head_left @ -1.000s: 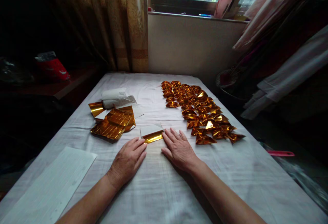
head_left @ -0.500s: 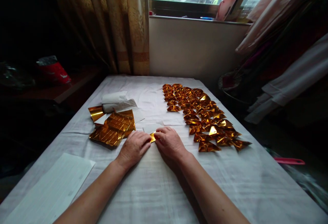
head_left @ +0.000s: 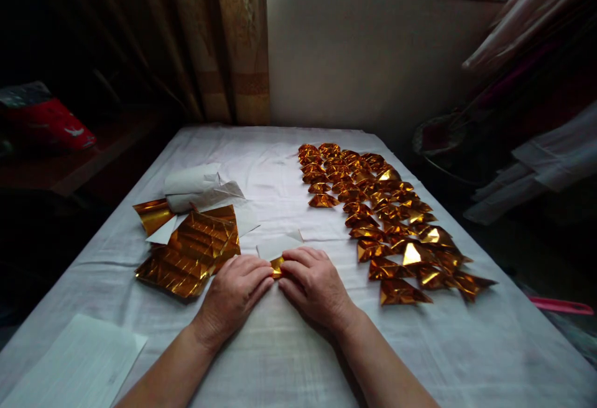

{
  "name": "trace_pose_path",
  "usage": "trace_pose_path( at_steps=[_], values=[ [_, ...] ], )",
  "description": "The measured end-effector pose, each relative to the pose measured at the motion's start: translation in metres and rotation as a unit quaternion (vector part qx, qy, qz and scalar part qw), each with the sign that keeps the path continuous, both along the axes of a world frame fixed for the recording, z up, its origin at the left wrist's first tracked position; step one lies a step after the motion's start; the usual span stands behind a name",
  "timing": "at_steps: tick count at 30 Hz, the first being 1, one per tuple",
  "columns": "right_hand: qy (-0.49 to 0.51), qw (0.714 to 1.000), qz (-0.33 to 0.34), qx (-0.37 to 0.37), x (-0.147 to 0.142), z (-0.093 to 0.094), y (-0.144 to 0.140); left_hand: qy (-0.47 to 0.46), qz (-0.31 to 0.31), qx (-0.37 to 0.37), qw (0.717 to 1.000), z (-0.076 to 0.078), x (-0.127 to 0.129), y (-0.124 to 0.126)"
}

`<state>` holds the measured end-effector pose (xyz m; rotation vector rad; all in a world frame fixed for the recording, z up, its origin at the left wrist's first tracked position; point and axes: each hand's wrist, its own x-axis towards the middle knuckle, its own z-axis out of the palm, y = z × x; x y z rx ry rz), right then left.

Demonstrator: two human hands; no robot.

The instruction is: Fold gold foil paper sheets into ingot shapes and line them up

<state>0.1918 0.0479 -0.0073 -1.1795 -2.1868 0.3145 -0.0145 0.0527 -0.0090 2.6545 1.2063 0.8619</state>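
Between my two hands lies a small piece of gold foil paper (head_left: 277,267), mostly hidden under the fingers. My left hand (head_left: 237,291) is closed on its left end, fingertips pressed together against it. My right hand (head_left: 315,285) grips the right end, thumb and fingers curled in. Just beyond the fingers a pale sheet of paper (head_left: 278,245) lies flat on the cloth. To the left of my left hand rests a stack of creased gold foil sheets (head_left: 186,259). On the right, several folded gold foil pieces (head_left: 403,292) sit in rows.
A white cloth (head_left: 261,364) covers the table. Behind the foil sheets are a white paper roll (head_left: 192,179) and a curled gold sheet (head_left: 153,215). A pale paper sheet (head_left: 77,361) lies front left. Beyond the table stand a wall (head_left: 354,60) and a curtain (head_left: 242,41).
The view has tilted down, so the table looks nearer and the window panes are mostly out of sight. Both hands stay on the small gold foil piece.
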Motion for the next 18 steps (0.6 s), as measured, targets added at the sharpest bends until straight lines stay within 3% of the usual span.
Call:
trace_pose_path(
  at_steps=[9, 18],
  values=[
    [-0.022, 0.998, -0.059, 0.023, -0.016, -0.007, -0.007, -0.020, 0.030, -0.010, 0.999, -0.003, 0.000, 0.001],
    [-0.010, 0.996, -0.073, -0.050, -0.014, 0.002, -0.007, -0.036, 0.066, -0.043, 0.996, -0.002, 0.002, 0.002]
  ],
)
